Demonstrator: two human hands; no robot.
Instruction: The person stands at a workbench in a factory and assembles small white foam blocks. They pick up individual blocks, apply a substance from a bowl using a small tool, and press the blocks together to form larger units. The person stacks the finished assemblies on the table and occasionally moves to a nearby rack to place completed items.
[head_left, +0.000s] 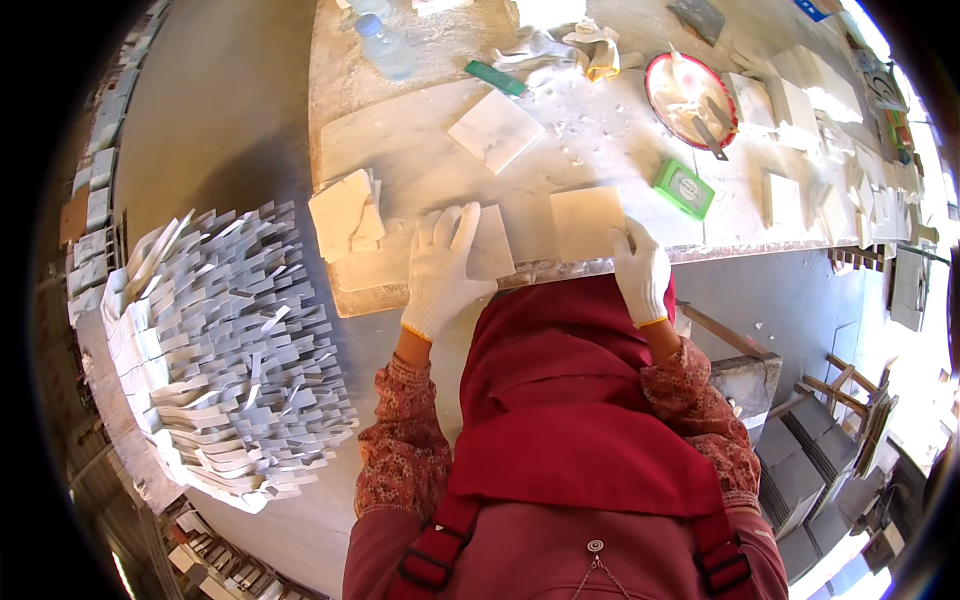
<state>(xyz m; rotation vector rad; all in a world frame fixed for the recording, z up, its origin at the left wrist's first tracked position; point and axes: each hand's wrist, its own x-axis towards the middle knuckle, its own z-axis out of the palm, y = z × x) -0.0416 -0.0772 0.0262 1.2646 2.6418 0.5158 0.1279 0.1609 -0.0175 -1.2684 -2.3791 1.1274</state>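
Note:
Both my hands wear white gloves with yellow cuffs. My left hand (441,270) lies with its fingers stretched out over a pale square stone tile (492,246) at the table's front edge. My right hand (641,268) has its fingers closed at the right edge of another cream tile (586,222); the underside of that grip is hidden. Left of my left hand is a small stack of veined tiles (345,213). Farther in, a single white tile (497,131) rests turned cornerwise. A green box (684,188) sits beyond my right hand.
A red-rimmed bowl (655,108) of pale paste holds a putty knife (710,138). Beyond are a water bottle (387,48), a green block (495,77) and cloth gloves (595,45). Tiles (795,110) stand at right. Many thin tiles (240,350) are stacked at left below.

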